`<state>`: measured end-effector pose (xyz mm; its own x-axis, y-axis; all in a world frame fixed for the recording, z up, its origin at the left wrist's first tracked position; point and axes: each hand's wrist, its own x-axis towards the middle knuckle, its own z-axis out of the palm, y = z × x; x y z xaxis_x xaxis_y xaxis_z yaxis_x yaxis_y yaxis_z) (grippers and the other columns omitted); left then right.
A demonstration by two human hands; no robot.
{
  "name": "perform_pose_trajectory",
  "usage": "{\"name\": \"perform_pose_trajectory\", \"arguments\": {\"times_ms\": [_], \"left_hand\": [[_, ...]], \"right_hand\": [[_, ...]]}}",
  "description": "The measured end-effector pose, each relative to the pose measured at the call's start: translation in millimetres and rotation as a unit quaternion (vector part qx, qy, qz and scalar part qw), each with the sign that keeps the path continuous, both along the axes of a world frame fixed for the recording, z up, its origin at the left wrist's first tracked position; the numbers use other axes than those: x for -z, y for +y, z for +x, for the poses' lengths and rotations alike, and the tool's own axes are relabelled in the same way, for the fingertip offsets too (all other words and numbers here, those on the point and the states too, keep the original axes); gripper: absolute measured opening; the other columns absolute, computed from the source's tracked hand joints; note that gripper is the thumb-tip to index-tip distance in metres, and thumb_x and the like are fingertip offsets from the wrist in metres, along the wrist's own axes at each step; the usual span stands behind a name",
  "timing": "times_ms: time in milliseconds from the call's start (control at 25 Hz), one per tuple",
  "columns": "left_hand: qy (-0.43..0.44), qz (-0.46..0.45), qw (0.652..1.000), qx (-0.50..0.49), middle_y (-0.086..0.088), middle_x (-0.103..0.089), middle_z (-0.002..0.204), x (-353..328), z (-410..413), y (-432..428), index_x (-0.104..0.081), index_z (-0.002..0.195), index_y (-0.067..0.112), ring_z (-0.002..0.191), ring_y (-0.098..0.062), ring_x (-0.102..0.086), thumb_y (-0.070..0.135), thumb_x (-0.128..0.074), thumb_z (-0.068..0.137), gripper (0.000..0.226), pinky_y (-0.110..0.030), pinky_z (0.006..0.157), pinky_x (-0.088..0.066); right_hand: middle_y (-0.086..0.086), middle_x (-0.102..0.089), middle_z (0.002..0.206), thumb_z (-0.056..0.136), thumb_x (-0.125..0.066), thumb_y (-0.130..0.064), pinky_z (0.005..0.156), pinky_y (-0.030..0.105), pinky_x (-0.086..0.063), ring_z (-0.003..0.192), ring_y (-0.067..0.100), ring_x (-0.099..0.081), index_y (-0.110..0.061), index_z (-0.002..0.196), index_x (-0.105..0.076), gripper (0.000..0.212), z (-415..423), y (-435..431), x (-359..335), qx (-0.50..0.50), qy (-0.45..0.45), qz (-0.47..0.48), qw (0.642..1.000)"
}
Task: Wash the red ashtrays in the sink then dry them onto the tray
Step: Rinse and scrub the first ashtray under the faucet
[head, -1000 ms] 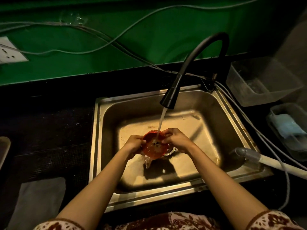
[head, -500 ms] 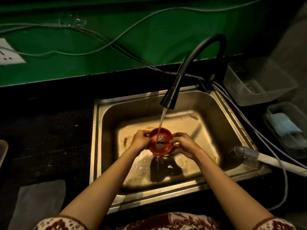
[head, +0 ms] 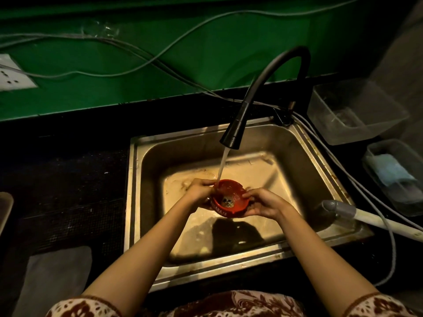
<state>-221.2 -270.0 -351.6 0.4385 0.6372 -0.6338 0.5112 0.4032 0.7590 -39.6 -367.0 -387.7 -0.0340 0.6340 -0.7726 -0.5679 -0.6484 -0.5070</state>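
Washing step here: the left hand [head: 198, 193] and right hand [head: 263, 203] grip the round red ashtray [head: 229, 197] over the stainless-steel sink [head: 133, 191] under the black curved tap's [head: 233, 133] stream, possibly grime inside, so next calls for rubbing it clean.

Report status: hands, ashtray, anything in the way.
Left hand and right hand both grip the red ashtray above the sink. Tap water runs into it; residue in its bottom. Nothing blocking.

We see a dim kitchen: a steel sink [head: 134, 202] set in dark counter, black faucet [head: 270, 88] running, green wall [head: 206, 53] behind.
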Motion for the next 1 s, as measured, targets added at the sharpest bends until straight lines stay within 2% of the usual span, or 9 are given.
{"name": "perform_pose_trajectory", "arguments": {"times_ms": [120,280,440,520,680,800,920,1000], "left_hand": [[-0.003,0.007,1.0,-0.01,-0.014,-0.066,0.108,-4,-11,5,-0.063,0.122,0.016,0.082,-0.029,-0.064,-0.005,-0.062,0.082,0.045,-0.036,0.059,-0.058],[0.024,0.022,0.999,-0.04,-0.013,-0.064,0.104,-2,-27,17,-0.064,0.121,0.016,0.086,-0.03,-0.061,-0.011,-0.052,0.084,0.047,-0.041,0.065,-0.055],[0.023,0.035,0.996,-0.074,-0.016,-0.063,0.11,5,-32,23,-0.062,0.124,0.013,0.098,-0.035,-0.061,-0.007,-0.049,0.089,0.042,-0.049,0.077,-0.055],[0.021,0.041,0.995,-0.091,-0.015,-0.062,0.107,7,-30,22,-0.06,0.125,0.011,0.095,-0.034,-0.061,-0.006,-0.048,0.091,0.04,-0.05,0.077,-0.056],[0.016,0.043,0.993,-0.112,-0.019,-0.064,0.112,15,-21,15,-0.061,0.123,0.009,0.087,-0.036,-0.066,-0.009,-0.047,0.089,0.041,-0.046,0.064,-0.059],[-0.002,0.024,0.992,-0.126,-0.018,-0.065,0.111,17,-11,4,-0.061,0.121,0.009,0.083,-0.038,-0.068,-0.009,-0.049,0.087,0.041,-0.048,0.065,-0.059],[-0.008,0.005,0.993,-0.121,-0.019,-0.067,0.107,17,-4,1,-0.062,0.12,0.008,0.083,-0.038,-0.069,-0.008,-0.054,0.084,0.041,-0.05,0.067,-0.059],[-0.009,-0.004,0.994,-0.11,-0.019,-0.068,0.1,12,-3,2,-0.064,0.118,0.005,0.075,-0.034,-0.069,-0.006,-0.058,0.084,0.035,-0.043,0.061,-0.06]], "right_hand": [[0.027,-0.055,0.115,0.087,-0.05,0.008,0.067,0.05,-0.058,0.105,0.041,-0.058,0.004,0.112,-0.05,0.025,-9,4,-1,-0.017,-0.002,-0.001,1.0],[0.024,-0.061,0.111,0.084,-0.054,0.012,0.062,0.04,-0.06,0.101,0.04,-0.061,0.005,0.111,-0.056,0.028,-29,15,-6,-0.051,-0.031,0.03,0.998],[0.023,-0.064,0.102,0.084,-0.057,0.011,0.06,0.038,-0.06,0.089,0.036,-0.066,0.003,0.103,-0.056,0.021,-41,24,-14,-0.062,-0.099,0.073,0.99],[0.024,-0.065,0.103,0.082,-0.062,0.007,0.06,0.039,-0.06,0.087,0.034,-0.068,0.004,0.105,-0.055,0.024,-41,27,-18,-0.072,-0.141,0.088,0.984],[0.022,-0.063,0.101,0.077,-0.074,-0.004,0.051,0.037,-0.058,0.074,0.027,-0.068,0.005,0.111,-0.052,0.041,-34,32,-26,-0.067,-0.226,0.087,0.968],[0.019,-0.065,0.099,0.074,-0.077,-0.012,0.054,0.036,-0.058,0.068,0.023,-0.067,0.004,0.109,-0.056,0.044,-23,34,-32,-0.095,-0.276,0.101,0.951],[0.023,-0.064,0.105,0.075,-0.076,-0.013,0.06,0.041,-0.06,0.071,0.026,-0.068,0.005,0.109,-0.057,0.043,-7,32,-30,-0.097,-0.274,0.095,0.952],[0.023,-0.06,0.104,0.079,-0.071,-0.011,0.061,0.042,-0.06,0.071,0.027,-0.066,0.007,0.105,-0.059,0.034,2,30,-28,-0.085,-0.239,0.084,0.964]]}}
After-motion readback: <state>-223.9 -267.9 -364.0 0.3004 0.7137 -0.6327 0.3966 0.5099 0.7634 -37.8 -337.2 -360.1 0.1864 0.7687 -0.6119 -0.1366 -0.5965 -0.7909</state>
